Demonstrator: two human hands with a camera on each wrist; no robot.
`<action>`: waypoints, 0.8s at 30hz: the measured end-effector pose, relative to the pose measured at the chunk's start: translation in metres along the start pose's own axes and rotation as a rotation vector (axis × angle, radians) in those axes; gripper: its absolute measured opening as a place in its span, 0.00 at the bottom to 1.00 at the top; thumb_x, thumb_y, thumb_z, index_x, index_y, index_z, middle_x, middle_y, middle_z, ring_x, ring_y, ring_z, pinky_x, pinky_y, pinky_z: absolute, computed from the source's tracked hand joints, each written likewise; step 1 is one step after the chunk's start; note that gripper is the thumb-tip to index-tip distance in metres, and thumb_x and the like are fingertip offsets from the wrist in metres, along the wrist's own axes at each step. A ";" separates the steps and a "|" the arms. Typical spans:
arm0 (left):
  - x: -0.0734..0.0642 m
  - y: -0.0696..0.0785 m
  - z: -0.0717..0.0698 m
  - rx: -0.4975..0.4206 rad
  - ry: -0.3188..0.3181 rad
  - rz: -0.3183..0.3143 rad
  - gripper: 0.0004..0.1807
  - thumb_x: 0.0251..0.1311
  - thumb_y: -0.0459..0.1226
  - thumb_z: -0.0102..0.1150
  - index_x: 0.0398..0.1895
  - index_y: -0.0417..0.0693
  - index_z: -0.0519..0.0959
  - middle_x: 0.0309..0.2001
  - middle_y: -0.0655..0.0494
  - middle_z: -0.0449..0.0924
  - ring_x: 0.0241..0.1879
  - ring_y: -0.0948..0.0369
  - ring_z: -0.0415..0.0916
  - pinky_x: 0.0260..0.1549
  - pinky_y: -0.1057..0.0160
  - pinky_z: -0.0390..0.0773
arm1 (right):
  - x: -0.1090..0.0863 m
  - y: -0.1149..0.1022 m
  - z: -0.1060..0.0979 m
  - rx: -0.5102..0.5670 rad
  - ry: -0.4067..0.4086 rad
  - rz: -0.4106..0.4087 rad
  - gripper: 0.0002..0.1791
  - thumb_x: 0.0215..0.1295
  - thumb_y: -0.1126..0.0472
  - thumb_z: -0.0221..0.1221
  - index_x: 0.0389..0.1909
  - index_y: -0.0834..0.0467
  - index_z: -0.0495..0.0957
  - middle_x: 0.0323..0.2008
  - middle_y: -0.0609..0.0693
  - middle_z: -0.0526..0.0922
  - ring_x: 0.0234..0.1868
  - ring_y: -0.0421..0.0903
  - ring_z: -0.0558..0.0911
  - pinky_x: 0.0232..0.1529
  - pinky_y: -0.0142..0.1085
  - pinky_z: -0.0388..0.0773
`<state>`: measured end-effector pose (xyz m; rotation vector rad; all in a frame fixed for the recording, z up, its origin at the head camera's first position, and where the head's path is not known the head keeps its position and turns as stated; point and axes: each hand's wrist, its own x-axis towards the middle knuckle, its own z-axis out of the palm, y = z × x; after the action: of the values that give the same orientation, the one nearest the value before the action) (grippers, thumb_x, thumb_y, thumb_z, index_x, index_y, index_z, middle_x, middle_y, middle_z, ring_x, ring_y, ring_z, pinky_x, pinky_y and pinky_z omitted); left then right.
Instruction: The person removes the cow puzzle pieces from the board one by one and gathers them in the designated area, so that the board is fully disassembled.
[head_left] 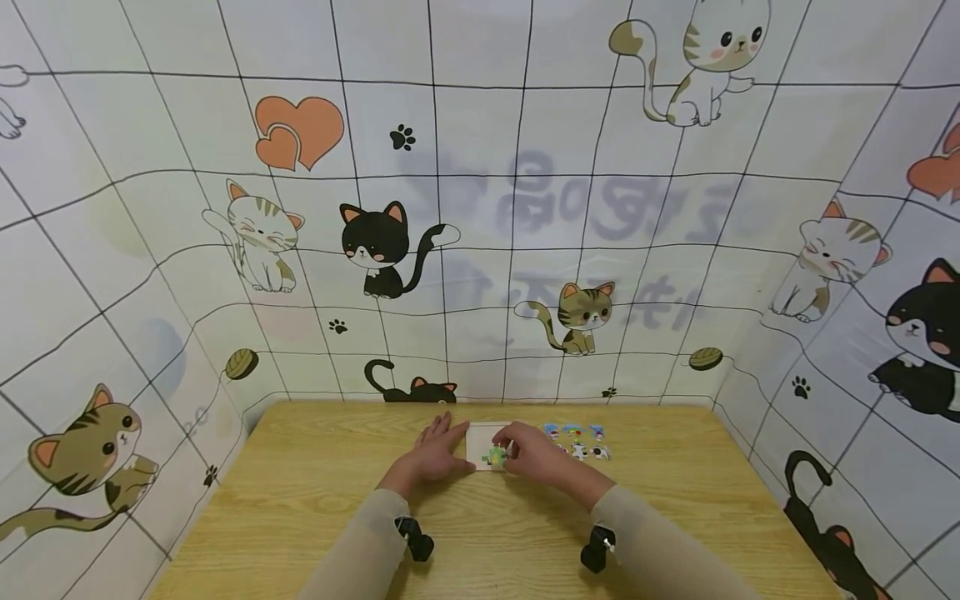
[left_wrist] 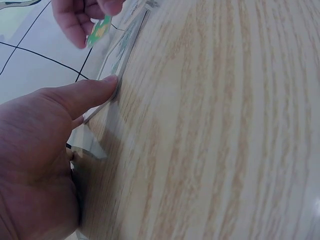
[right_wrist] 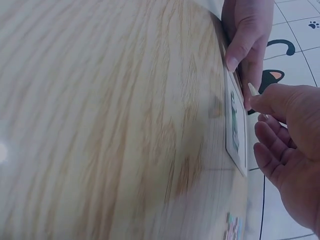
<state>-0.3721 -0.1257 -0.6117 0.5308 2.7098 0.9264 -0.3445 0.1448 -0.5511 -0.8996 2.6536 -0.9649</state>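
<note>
Head view has my right hand (head_left: 531, 456) above the right part of the board (head_left: 482, 435), thumb and fingertips pinched on a green and yellow piece (left_wrist: 99, 32). My left hand (head_left: 433, 455) lies at the board's left side, fingers extended, thumb well apart from them and touching the near left corner. Green pieces (right_wrist: 234, 121) lie on the board. Loose pieces (head_left: 577, 451) sit in two rows on the table (head_left: 300, 500), just right of the board.

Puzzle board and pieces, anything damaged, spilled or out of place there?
Nothing stands out: the puzzle board lies flat, left hand at its edge; the right hand pinches a green piece; the loose pieces lie in rows.
</note>
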 end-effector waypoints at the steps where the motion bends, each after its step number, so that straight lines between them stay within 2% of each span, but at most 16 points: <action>1: 0.000 0.000 0.000 -0.002 0.001 0.000 0.49 0.69 0.53 0.73 0.89 0.54 0.62 0.90 0.37 0.39 0.89 0.38 0.32 0.83 0.32 0.38 | -0.003 0.001 -0.001 0.002 0.003 -0.003 0.21 0.73 0.70 0.68 0.64 0.65 0.82 0.52 0.52 0.84 0.42 0.44 0.83 0.43 0.41 0.84; 9: 0.000 0.001 0.001 -0.001 0.006 0.002 0.49 0.69 0.53 0.73 0.89 0.54 0.62 0.90 0.37 0.39 0.89 0.37 0.32 0.83 0.32 0.38 | -0.026 0.004 -0.012 -0.008 0.045 -0.003 0.22 0.69 0.70 0.70 0.63 0.66 0.83 0.49 0.53 0.81 0.42 0.43 0.80 0.42 0.41 0.81; 14: 0.000 0.000 0.001 -0.006 0.008 0.007 0.49 0.68 0.53 0.73 0.89 0.54 0.62 0.90 0.36 0.39 0.89 0.37 0.32 0.83 0.32 0.38 | -0.037 0.010 -0.018 -0.013 0.080 -0.032 0.22 0.68 0.70 0.72 0.62 0.66 0.83 0.48 0.54 0.80 0.42 0.46 0.81 0.42 0.40 0.82; 24: -0.003 0.003 0.000 -0.010 0.008 0.016 0.49 0.70 0.51 0.72 0.89 0.51 0.62 0.90 0.35 0.39 0.89 0.36 0.32 0.83 0.31 0.38 | -0.061 0.017 -0.029 0.033 0.109 -0.024 0.20 0.72 0.69 0.70 0.63 0.65 0.82 0.56 0.56 0.82 0.47 0.53 0.81 0.42 0.39 0.82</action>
<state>-0.3681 -0.1245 -0.6093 0.5487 2.7105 0.9473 -0.3143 0.2069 -0.5416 -0.8981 2.7134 -1.0899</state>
